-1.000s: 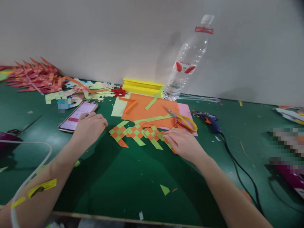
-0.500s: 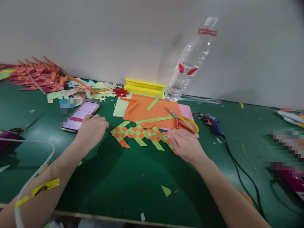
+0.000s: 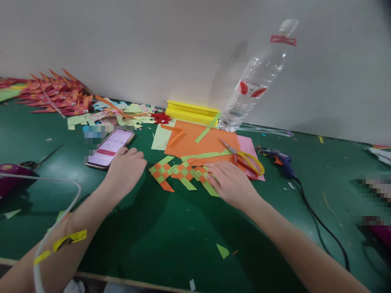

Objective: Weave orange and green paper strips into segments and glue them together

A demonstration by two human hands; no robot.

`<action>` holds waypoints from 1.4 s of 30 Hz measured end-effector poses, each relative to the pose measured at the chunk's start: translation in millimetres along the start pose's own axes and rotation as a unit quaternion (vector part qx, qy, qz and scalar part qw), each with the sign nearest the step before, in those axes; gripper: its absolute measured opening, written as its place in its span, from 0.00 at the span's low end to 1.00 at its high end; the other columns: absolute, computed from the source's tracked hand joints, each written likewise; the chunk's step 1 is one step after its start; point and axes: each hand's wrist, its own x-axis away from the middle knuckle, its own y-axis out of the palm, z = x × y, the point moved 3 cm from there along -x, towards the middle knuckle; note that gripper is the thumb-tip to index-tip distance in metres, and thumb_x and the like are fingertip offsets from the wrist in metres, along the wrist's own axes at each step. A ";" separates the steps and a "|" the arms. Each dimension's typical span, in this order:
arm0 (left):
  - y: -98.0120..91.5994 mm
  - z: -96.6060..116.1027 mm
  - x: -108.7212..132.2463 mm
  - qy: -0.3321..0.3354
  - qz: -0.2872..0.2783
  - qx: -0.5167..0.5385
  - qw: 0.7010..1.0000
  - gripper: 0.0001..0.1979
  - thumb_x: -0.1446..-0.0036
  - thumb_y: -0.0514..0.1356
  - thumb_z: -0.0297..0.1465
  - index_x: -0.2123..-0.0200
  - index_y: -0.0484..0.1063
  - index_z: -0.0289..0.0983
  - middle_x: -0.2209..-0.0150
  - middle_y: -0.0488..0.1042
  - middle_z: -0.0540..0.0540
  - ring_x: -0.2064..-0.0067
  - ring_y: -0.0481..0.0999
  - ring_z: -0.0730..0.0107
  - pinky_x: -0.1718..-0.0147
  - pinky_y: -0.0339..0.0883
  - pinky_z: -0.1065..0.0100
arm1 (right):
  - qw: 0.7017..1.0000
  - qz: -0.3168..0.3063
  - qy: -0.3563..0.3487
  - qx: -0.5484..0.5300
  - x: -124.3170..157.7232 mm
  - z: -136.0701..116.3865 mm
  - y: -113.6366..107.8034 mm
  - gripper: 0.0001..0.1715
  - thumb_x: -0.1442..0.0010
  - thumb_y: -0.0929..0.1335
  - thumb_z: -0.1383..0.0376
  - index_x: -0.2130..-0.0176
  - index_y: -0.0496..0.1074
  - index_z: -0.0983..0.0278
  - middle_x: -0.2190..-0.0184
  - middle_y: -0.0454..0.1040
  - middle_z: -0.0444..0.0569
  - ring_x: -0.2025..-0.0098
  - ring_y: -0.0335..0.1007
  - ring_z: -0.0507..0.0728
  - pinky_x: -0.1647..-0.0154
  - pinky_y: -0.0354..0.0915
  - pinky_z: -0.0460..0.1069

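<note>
A row of woven paper fish in green and orange lies on the table; the leftmost fish [image 3: 161, 173] and the middle fish [image 3: 184, 175] show fully. My right hand [image 3: 232, 183] lies over the right end of the row, fingers stretched and spread, its fingertips on another fish [image 3: 203, 176]. Anything beneath its palm is hidden. My left hand [image 3: 128, 169] rests with curled fingers beside the lower right of a phone [image 3: 110, 148], left of the row. Nothing shows in it. Yellow-handled scissors [image 3: 244, 160] lie just behind my right hand on coloured paper sheets [image 3: 204, 140].
A clear bottle [image 3: 253, 81] leans on the wall behind the yellow strip [image 3: 192, 112]. A blue glue gun [image 3: 279, 160] with a black cord lies at right. Red-orange paper fish [image 3: 58, 95] and paper scraps [image 3: 122, 112] are heaped at left. A white cable [image 3: 76, 187] crosses my left forearm.
The view has shifted slightly, moving the scene right. My right hand has moved left along the row and now covers the rightmost fish. My left hand stays beside the phone.
</note>
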 end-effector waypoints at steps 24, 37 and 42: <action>-1.7 12.6 -7.5 -0.001 -0.041 -0.111 0.993 0.15 0.47 0.53 0.16 0.76 0.76 0.36 0.72 0.74 0.39 0.64 0.71 0.55 0.63 0.62 0.57 | 0.988 -0.156 0.020 -0.011 -156.7 62.6 101.5 0.13 0.40 0.65 0.71 0.57 0.75 0.68 0.45 0.72 0.59 0.43 0.66 0.66 0.43 0.61 0.60; -1.1 12.1 -7.4 0.009 -0.025 -0.115 0.993 0.15 0.48 0.53 0.16 0.77 0.75 0.37 0.72 0.74 0.40 0.65 0.71 0.55 0.64 0.61 0.57 | 0.991 -0.040 0.095 -0.084 -190.4 88.6 87.0 0.18 0.39 0.61 0.70 0.55 0.76 0.63 0.42 0.69 0.52 0.41 0.64 0.64 0.43 0.62 0.60; -2.5 13.1 -8.9 -0.001 -0.057 -0.106 0.993 0.15 0.48 0.54 0.16 0.76 0.76 0.36 0.71 0.75 0.40 0.64 0.72 0.54 0.63 0.62 0.56 | 0.987 -0.149 0.050 0.034 -172.0 128.1 90.5 0.18 0.42 0.64 0.73 0.55 0.76 0.61 0.55 0.77 0.54 0.48 0.70 0.66 0.46 0.62 0.64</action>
